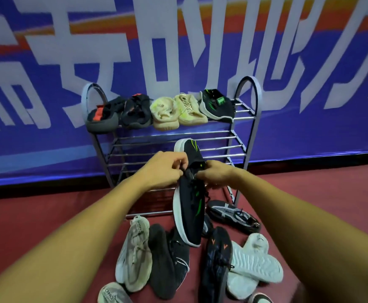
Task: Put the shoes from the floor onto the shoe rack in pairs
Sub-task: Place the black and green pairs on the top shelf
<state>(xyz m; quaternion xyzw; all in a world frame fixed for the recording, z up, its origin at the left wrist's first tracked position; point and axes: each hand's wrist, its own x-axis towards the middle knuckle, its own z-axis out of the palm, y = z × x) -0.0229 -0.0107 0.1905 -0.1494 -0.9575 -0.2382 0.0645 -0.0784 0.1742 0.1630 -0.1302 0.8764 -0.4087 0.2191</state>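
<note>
In the head view, a black shoe with green stripes (189, 193) is held up at the centre of the frame, its toe pointing to 6 o'clock and its heel raised toward 12 o'clock, in front of the shoe rack (246, 132). The shoe is gripped at its collar from both sides: the left hand (164, 169) is closed on it from 9 o'clock with fingers curled and pressed together, and the right hand (217, 174) is closed on it from 3 o'clock, its fingertips pinching the opening near the laces.

On the top shelf of the rack, a dark pair with red marks (119, 112) is seen at 10 o'clock, a beige pair (178, 111) beside it, and a single black and green shoe (217, 104) at 1 o'clock. The lower shelves are seen as bare rails.

On the red floor (36, 215), at 6 o'clock, loose shoes are piled: a light grey shoe (133, 252), a dark knit shoe (165, 261), a black shoe with orange marks (217, 263), a white shoe (253, 265) turned sole up, and a grey mesh shoe (233, 215) at 4 o'clock. A blue banner (310, 106) is seen behind the rack.
</note>
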